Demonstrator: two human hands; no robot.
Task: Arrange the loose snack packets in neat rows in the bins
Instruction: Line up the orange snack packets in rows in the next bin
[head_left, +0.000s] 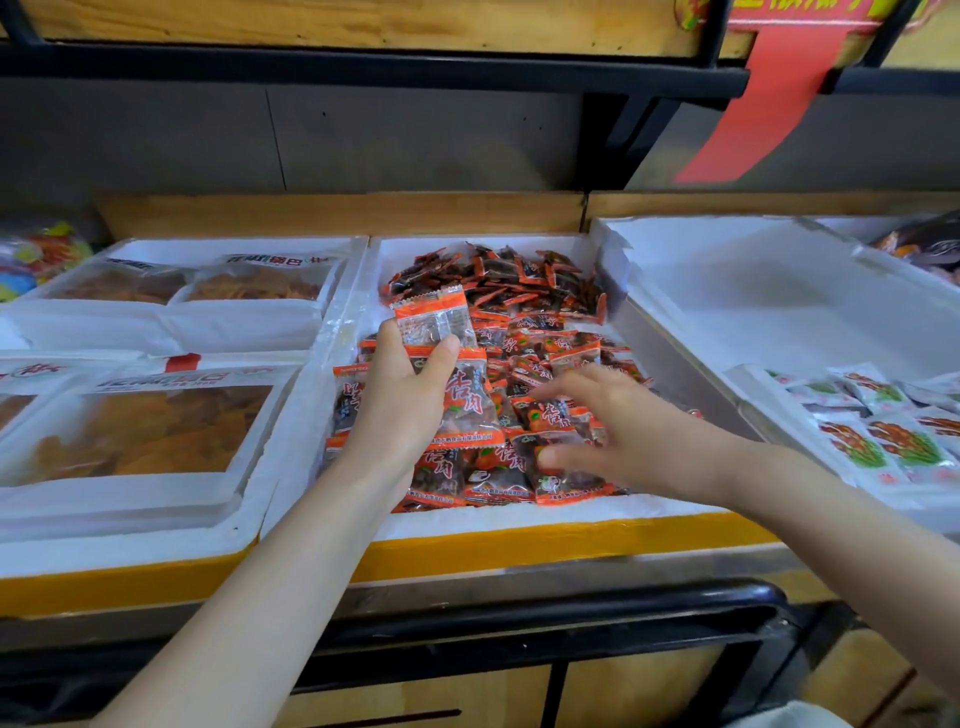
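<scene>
Progress judged early. Left bin (283, 457) holds big flat bags of orange chips (156, 431) lying side by side; that is not loose stock, so I see nothing to do there. Left hand (400, 400) is up over the middle bin (519, 519), fingers and thumb curled round a stack of orange packets (436, 322), with the thumb across the front; the count in the stack cannot be told. In the middle bin, about 3 packets lie flat and edge to edge along the near wall, the front row (498, 478), which reads as a row started. Behind it the packets overlap at odd angles, and the back heap (519, 286) is a plain jumble against the far wall. Right hand (623, 421) hovers low over the near-right packets, fingers spread and slightly bent, gripping nothing; whether the fingertips touch a packet cannot be told. Right bin (753, 291) has green-and-red packets (883, 431) toward its near right side, in loose overlapping lines. Judgement: 1 short row laid and 1 handful gathered. The bulk of the middle bin is left to sort, and the right bin's packets are left to straighten.
</scene>
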